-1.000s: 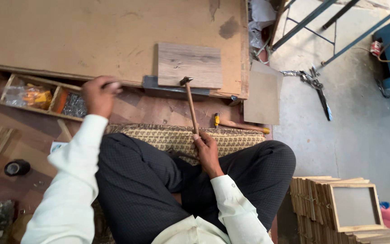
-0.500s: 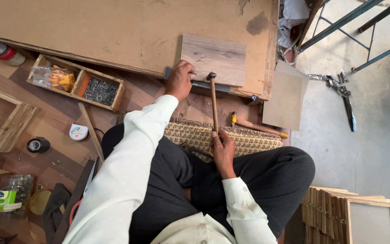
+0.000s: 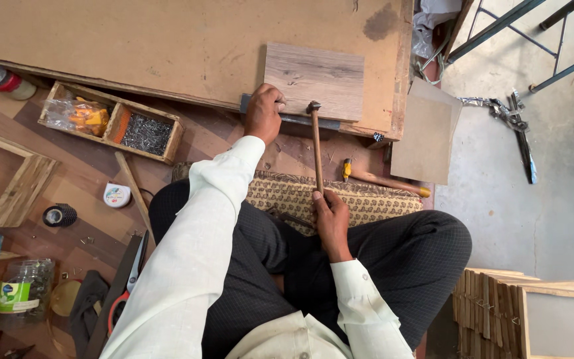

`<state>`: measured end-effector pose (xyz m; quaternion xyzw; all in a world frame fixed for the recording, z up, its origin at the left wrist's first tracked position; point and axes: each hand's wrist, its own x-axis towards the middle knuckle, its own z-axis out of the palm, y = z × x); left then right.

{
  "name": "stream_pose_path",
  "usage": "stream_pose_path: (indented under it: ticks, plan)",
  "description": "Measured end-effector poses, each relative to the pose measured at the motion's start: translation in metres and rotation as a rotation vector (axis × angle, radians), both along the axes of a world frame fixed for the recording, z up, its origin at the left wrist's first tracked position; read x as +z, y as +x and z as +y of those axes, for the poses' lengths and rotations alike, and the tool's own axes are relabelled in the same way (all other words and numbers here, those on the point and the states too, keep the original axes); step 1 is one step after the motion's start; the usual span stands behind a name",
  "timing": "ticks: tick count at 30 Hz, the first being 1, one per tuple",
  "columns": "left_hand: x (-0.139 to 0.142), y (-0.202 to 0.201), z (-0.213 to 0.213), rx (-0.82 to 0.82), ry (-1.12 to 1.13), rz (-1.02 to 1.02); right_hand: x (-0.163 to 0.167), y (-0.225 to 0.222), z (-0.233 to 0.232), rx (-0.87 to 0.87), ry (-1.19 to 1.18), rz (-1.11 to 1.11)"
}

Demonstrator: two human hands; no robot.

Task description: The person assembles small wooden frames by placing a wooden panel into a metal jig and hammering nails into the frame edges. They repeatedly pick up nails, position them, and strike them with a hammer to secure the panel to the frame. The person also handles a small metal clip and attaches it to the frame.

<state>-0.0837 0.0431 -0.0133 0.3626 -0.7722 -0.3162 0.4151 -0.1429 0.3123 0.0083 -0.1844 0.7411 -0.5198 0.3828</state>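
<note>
- Centre frame: left hand [image 3: 264,114] presses fingertips on a metal strip [image 3: 290,119] under a small wood panel [image 3: 313,80].
- Right hand [image 3: 330,216] grips a hammer [image 3: 315,143], head poised at the panel's edge.
- Nailing looks under way, unfinished.

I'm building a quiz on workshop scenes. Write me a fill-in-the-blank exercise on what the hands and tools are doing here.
1. The right hand grips a ____ by the end of its wooden handle.
2. The left hand rests at the near edge of the small grey-brown ____.
3. The wooden tray left of the person holds a heap of small metal ____.

Missing words: hammer; board; nails
</note>
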Motion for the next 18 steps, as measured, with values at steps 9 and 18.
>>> stream_pose_path:
  ticks: [9,18]
  plan:
    - [-0.003,0.001,0.000,-0.020,0.042,0.036,-0.006,0.002,-0.001,0.005,0.125,0.324]
    - [-0.011,-0.003,-0.005,0.017,0.072,0.014,0.001,0.013,-0.002,0.076,-0.126,0.815]
